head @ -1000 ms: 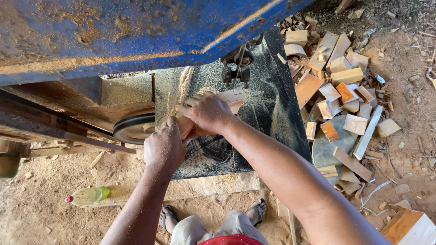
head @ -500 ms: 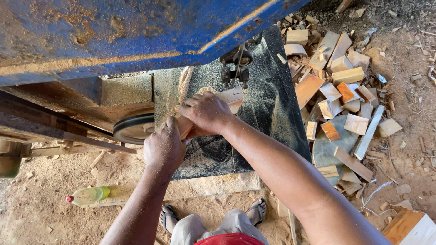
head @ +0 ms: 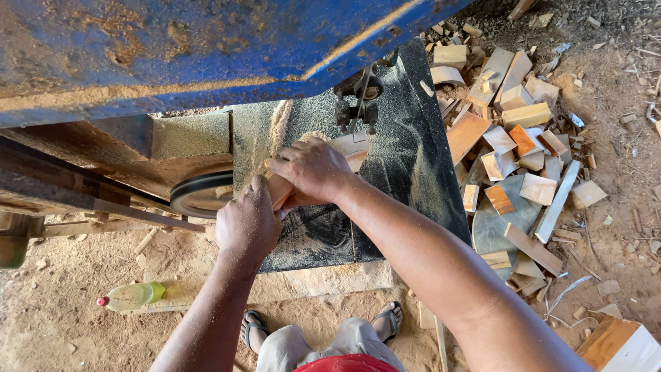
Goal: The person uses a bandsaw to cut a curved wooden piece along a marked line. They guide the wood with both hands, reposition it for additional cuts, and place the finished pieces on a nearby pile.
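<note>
A flat piece of light wood (head: pixel 351 153) lies on the dark, sawdust-covered saw table (head: pixel 420 172), its far end at the band saw blade and guide (head: pixel 358 103). My left hand (head: pixel 248 224) grips the near end of the wood. My right hand (head: pixel 310 169) presses down on top of it, fingers closed over its left edge. Most of the piece is hidden under both hands. The blue saw housing (head: pixel 172 55) fills the top of the view.
A heap of cut wood offcuts (head: pixel 516 145) lies on the dirt to the right of the table. A black drive wheel (head: pixel 203 193) sits under the table's left side. A plastic bottle (head: pixel 131 296) rests on the ground at left. My sandalled feet (head: pixel 389 320) stand below.
</note>
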